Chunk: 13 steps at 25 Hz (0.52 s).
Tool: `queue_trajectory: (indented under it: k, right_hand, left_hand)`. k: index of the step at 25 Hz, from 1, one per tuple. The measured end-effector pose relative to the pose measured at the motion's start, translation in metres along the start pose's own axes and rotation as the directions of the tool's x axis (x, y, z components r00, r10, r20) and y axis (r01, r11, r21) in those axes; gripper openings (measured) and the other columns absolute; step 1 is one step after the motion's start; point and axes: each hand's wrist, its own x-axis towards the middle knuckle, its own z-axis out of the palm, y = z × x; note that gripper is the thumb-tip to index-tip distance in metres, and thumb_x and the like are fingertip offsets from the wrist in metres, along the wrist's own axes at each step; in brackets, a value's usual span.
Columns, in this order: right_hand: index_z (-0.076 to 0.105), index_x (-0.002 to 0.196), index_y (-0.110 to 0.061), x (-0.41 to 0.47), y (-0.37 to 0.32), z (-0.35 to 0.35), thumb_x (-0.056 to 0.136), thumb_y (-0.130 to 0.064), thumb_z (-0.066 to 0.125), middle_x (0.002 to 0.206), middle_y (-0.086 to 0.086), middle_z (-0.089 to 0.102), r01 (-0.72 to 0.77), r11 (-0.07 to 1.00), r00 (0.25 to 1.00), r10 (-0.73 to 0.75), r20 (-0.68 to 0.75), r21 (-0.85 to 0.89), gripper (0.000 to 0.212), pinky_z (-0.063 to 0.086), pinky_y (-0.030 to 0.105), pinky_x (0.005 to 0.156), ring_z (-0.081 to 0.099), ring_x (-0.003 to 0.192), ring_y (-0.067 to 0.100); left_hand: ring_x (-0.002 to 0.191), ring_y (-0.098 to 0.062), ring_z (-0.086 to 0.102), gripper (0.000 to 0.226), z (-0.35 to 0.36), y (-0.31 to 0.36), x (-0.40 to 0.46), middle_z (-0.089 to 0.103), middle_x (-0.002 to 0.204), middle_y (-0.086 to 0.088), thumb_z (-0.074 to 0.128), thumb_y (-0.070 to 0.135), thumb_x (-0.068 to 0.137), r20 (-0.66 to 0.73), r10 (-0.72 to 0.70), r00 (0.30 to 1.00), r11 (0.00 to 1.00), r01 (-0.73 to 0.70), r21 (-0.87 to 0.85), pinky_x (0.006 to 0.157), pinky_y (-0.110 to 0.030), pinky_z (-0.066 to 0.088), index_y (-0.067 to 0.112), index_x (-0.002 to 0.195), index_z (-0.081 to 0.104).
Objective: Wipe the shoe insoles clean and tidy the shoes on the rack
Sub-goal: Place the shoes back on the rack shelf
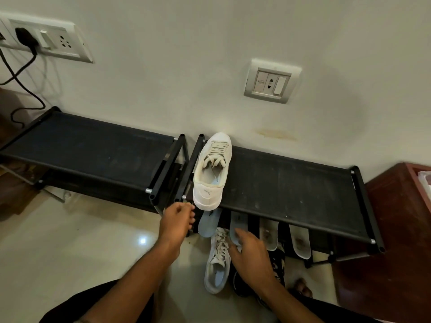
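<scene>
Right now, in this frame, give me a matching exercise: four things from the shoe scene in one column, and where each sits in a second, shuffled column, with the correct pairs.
Things:
1. white sneaker on the rack
2. second white sneaker
3. blue insole
4. black plug

Places:
A. in the wall socket, upper left
B. on the floor, beside the right hand
C. on the right rack's top shelf, heel over the front edge
D. leaning below that shelf's front edge, next to the left hand

Pairs: 1-C, 2-B, 3-D, 4-A
</scene>
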Motion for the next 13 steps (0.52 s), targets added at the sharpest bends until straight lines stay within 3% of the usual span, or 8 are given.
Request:
queue_trajectory:
  k: [4,7,10,12,13]
  right_hand:
    - [0.064,0.103,-0.012,-0.001,0.031,0.021,0.088,-0.019,0.057,0.094,0.001,0.068,-0.170,0.985,0.983,0.170,0.071,-0.007,0.018,0.045,0.022,0.067,0.064,0.087,0.016]
    - [0.057,0.086,-0.019,0.002,0.054,0.043,0.088,-0.019,0.056,0.092,0.007,0.068,-0.247,0.968,0.959,0.250,0.133,-0.039,0.003,0.038,0.022,0.065,0.065,0.090,0.024]
    - [0.063,0.095,-0.013,0.009,0.072,0.064,0.089,-0.023,0.057,0.097,0.010,0.070,-0.281,0.956,0.941,0.291,0.172,-0.080,0.013,0.042,0.025,0.068,0.065,0.095,0.028]
    - [0.065,0.103,-0.013,0.015,0.082,0.079,0.089,-0.025,0.057,0.101,0.010,0.071,-0.290,0.951,0.931,0.307,0.196,-0.108,0.020,0.048,0.029,0.075,0.066,0.098,0.030]
    - [0.067,0.106,-0.014,0.019,0.087,0.086,0.089,-0.026,0.057,0.103,0.010,0.071,-0.298,0.946,0.924,0.319,0.210,-0.129,0.023,0.051,0.030,0.078,0.066,0.099,0.029]
  left_hand:
    - [0.081,-0.020,0.063,0.019,0.017,-0.055,0.002,0.069,0.087,-0.003,0.051,0.020,0.099,0.167,-0.096,0.981,0.961,0.047,0.273,0.072,-0.029,0.049,0.014,0.098,0.069]
    - [0.073,-0.008,0.052,0.018,0.024,-0.079,0.001,0.062,0.088,0.003,0.047,0.026,0.101,0.209,-0.122,0.970,0.817,-0.021,0.576,0.064,-0.014,0.039,0.023,0.095,0.064]
    - [0.080,-0.011,0.055,0.022,0.032,-0.107,0.014,0.063,0.090,-0.002,0.050,0.022,0.099,0.225,-0.174,0.959,0.754,-0.017,0.657,0.083,-0.022,0.047,0.027,0.079,0.056]
    - [0.107,-0.020,0.061,0.017,0.039,-0.130,0.027,0.068,0.113,-0.009,0.054,0.021,0.099,0.234,-0.204,0.950,0.738,-0.008,0.675,0.096,-0.027,0.044,0.020,0.102,0.070]
    - [0.119,-0.022,0.059,0.026,0.043,-0.140,0.032,0.066,0.126,-0.008,0.055,0.023,0.098,0.238,-0.207,0.949,0.722,-0.016,0.691,0.099,-0.027,0.042,0.015,0.120,0.068]
